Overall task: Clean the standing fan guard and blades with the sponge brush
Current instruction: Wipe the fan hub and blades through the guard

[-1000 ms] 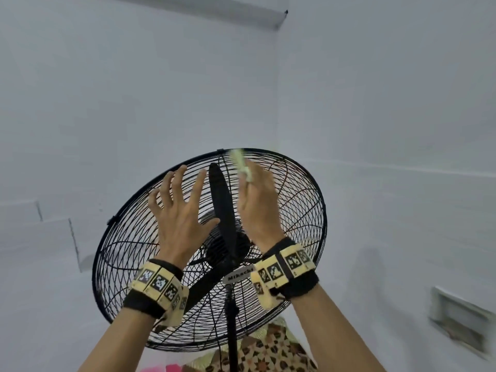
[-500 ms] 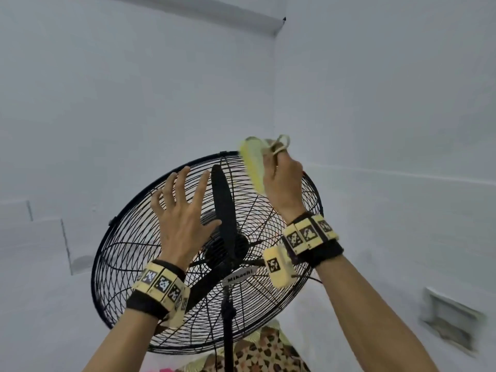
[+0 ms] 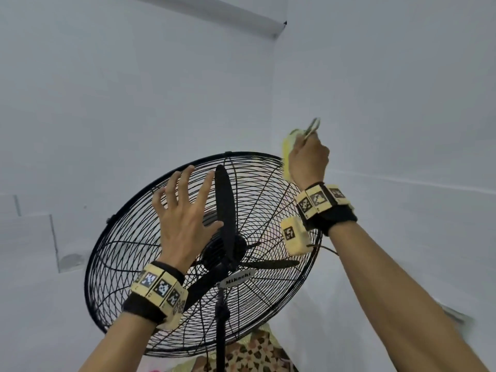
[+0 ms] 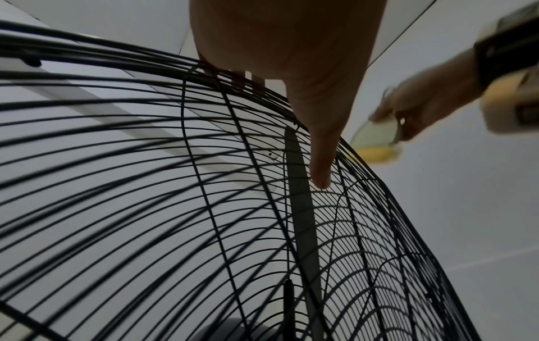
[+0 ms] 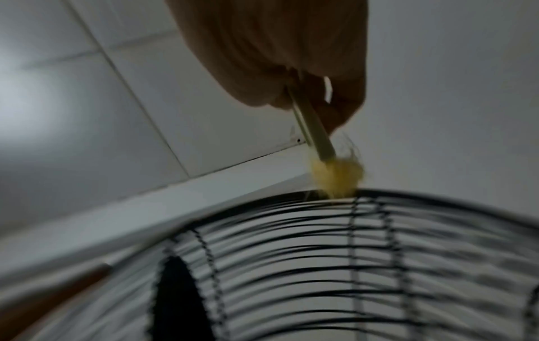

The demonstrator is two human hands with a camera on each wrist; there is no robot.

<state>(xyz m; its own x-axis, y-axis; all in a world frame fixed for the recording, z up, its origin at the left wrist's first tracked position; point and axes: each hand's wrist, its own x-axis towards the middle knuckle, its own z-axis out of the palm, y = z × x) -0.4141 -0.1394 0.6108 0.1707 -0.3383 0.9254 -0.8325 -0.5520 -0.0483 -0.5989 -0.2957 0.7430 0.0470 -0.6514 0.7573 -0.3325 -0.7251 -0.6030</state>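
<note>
Left hand (image 3: 185, 226), fingers spread flat, braces the round black wire fan guard (image 3: 128, 251) near 11 o'clock. Right hand (image 3: 308, 159), gripping the yellow sponge brush (image 3: 286, 151), has swung from the guard's centre out to the rim at 1 o'clock. Rim wiping looks underway; the black blades (image 3: 224, 200) probably remain.

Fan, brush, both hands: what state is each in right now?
Guard: closed around the blades, tilted back.
Blades: not blurred.
Brush: yellow head at the guard's top right rim.
Left hand: fingers spread, on the guard.
Right hand: grips the brush.
</note>
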